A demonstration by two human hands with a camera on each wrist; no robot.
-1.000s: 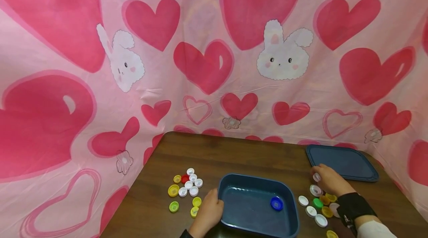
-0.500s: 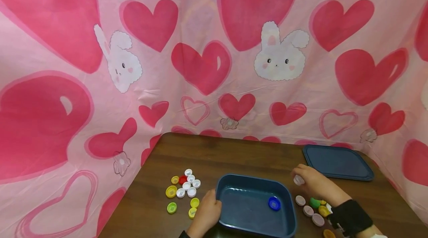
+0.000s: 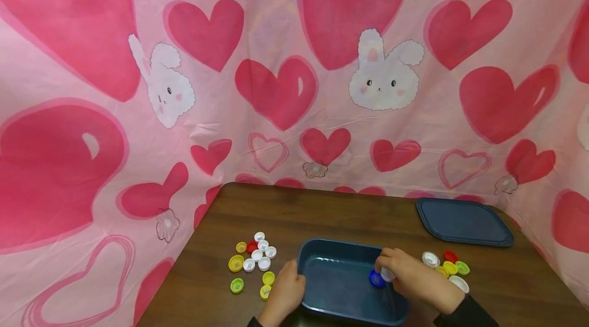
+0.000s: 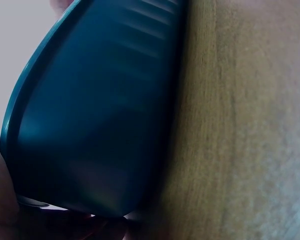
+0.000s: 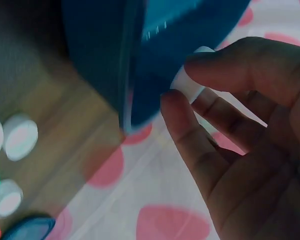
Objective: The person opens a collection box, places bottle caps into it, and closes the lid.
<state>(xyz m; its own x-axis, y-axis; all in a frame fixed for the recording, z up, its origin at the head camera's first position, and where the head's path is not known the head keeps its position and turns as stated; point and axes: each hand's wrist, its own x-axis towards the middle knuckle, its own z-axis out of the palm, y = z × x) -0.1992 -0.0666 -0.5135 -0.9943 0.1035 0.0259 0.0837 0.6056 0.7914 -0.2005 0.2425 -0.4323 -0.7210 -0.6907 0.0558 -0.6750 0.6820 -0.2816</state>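
Observation:
A dark blue rectangular tub (image 3: 340,311) stands on the wooden table, with one blue bottle cap (image 3: 377,279) lying inside near its right end. My left hand (image 3: 286,291) grips the tub's left wall at the rim; the left wrist view shows the tub's outer wall (image 4: 100,110) up close. Over the tub's right end, my right hand (image 3: 407,276) pinches a white bottle cap (image 5: 189,86) between thumb and fingers. That cap overlaps the edge of the blue one in the head view.
Left of the tub lie several loose caps, with white caps (image 3: 256,255), a red cap (image 3: 251,247) and yellow caps (image 3: 236,263). To the right are more caps, including a red one (image 3: 450,256). A flat blue lid (image 3: 465,221) rests at the back right.
My right hand has carried the white cap leftward from the right-hand caps and over the tub. My left hand keeps its grip on the tub.

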